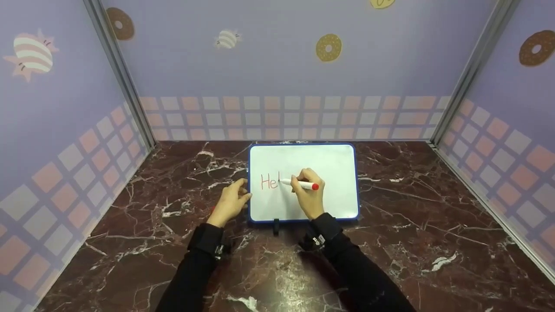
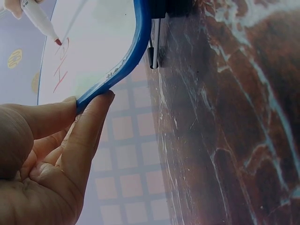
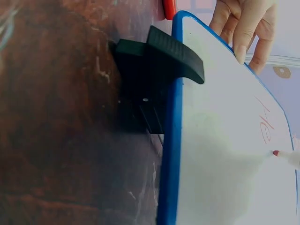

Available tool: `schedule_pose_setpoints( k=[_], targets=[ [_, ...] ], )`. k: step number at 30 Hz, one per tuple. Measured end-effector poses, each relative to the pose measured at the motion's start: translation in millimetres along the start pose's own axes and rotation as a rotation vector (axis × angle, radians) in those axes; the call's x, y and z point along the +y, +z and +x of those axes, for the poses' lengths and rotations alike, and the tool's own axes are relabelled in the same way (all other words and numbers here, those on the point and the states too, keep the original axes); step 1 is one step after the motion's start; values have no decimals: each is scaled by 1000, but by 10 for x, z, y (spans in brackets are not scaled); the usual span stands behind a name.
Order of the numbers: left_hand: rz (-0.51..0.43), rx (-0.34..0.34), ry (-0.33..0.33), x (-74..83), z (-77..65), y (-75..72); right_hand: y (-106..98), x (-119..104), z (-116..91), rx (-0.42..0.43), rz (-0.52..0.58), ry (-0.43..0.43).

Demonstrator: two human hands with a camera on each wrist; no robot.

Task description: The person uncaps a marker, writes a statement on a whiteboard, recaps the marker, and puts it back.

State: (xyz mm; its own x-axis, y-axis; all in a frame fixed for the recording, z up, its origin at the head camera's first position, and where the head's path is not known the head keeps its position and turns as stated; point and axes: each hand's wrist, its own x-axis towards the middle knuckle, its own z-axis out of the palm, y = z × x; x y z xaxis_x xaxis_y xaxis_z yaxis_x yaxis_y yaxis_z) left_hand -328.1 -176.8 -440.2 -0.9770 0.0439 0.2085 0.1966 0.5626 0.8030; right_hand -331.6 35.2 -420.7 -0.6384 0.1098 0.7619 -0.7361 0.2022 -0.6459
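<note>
A whiteboard (image 1: 303,208) with a blue frame stands propped up on the tabletop. My left hand (image 1: 230,200) pinches its left edge, thumb on one face and fingers on the other, as the left wrist view (image 2: 56,154) shows. In my right hand (image 1: 310,193) is a white marker (image 1: 299,184) with a red end, gripped like a pen. Its red tip (image 2: 58,42) is at the writing surface. Red letters "He" (image 1: 268,182) stand on the board's left half, followed by an upright stroke beside the tip.
A black stand (image 3: 154,61) clips over the board's lower edge. Beyond that edge lies a red object (image 3: 169,9), partly out of frame. Dark red marbled tabletop (image 1: 412,242) surrounds the board, with patterned lilac walls (image 1: 277,78) behind and at both sides.
</note>
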Motion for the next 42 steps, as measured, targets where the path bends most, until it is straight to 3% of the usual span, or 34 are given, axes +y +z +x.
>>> schedule_pose_setpoints(
  k=[8,19,27,34,42],
  targets=[
    [11,4,7,6,-6,-4,-69,5,-43,-32,27,43],
    [4,-18,-35,-17,10,-1,-121,33,-8,34,56,31],
    [-8,5,31,6,-11,-14,-115,57,76,36,77,44],
    [-9,0,-17,8,4,8,-104,93,96,35,74,62],
    [-23,1,-19,-6,5,10,-138,90,83,18,65,68]
  ],
)
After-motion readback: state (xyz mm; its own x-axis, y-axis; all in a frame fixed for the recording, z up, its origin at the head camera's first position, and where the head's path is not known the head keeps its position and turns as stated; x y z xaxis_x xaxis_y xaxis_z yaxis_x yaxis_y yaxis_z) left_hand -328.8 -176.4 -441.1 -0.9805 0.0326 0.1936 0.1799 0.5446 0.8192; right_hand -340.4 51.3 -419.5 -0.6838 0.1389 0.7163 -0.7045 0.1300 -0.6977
